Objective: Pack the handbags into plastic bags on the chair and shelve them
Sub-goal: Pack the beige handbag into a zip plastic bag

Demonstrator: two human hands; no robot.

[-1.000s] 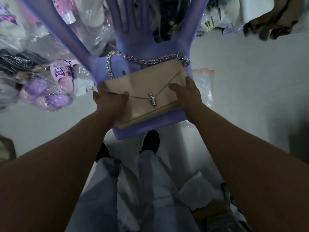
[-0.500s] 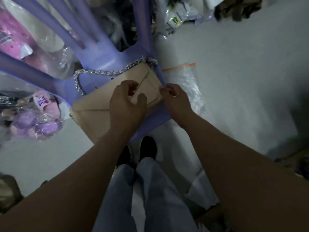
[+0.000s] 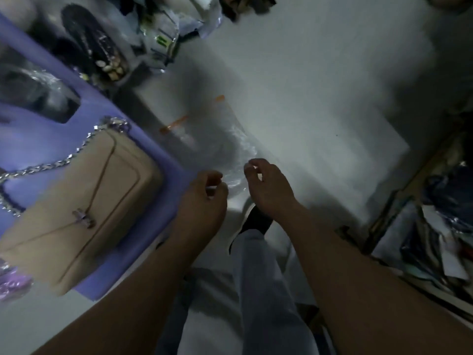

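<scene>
A beige handbag (image 3: 76, 201) with a silver chain strap (image 3: 76, 155) and a metal clasp lies flat on the seat of a purple plastic chair (image 3: 38, 131) at the left. Just right of the chair, a clear plastic bag (image 3: 225, 144) with an orange strip along its far end lies over the white floor. My left hand (image 3: 204, 198) pinches the bag's near edge between thumb and curled fingers. My right hand (image 3: 268, 188), a little to the right, has its fingers curled on the same near edge. Neither hand touches the handbag.
Packed goods in plastic (image 3: 163, 39) and dark shoes (image 3: 97, 52) crowd the floor behind the chair. A low shelf or box with bagged items (image 3: 435, 226) stands at the right. My legs in pale trousers (image 3: 250, 290) and a dark shoe (image 3: 256, 221) are below the hands.
Both hands left the handbag and moved right to the plastic bag's near edge. The view swung right, so the chair and handbag now sit at the left.
</scene>
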